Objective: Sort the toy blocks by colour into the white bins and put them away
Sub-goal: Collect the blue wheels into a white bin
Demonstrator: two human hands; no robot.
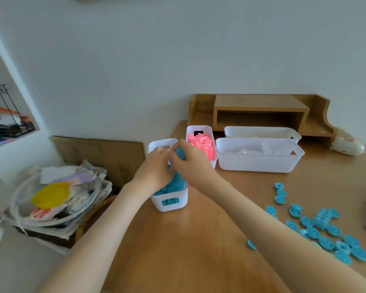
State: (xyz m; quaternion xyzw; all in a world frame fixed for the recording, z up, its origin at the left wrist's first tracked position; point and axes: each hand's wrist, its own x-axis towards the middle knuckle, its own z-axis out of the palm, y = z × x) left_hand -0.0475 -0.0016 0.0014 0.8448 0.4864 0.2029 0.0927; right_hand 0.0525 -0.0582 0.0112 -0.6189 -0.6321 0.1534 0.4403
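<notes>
A small white bin [171,205] near the table's left edge holds blue blocks [173,187]. Both my hands are over it. My right hand [191,160] has its fingers curled around a blue block [180,153] above the bin. My left hand [156,168] is beside it with fingers bent down into the bin; what it holds is hidden. Behind stands a second white bin [199,129] filled with pink blocks [202,142]. Several blue round blocks [325,231] lie loose on the table at the right.
Two long white bins [258,163] [260,132] with pale pieces stand at the back, before a wooden desk shelf [260,111]. A white toy [348,146] lies far right. Left of the table, cardboard [106,153] and a pile of bags [57,193].
</notes>
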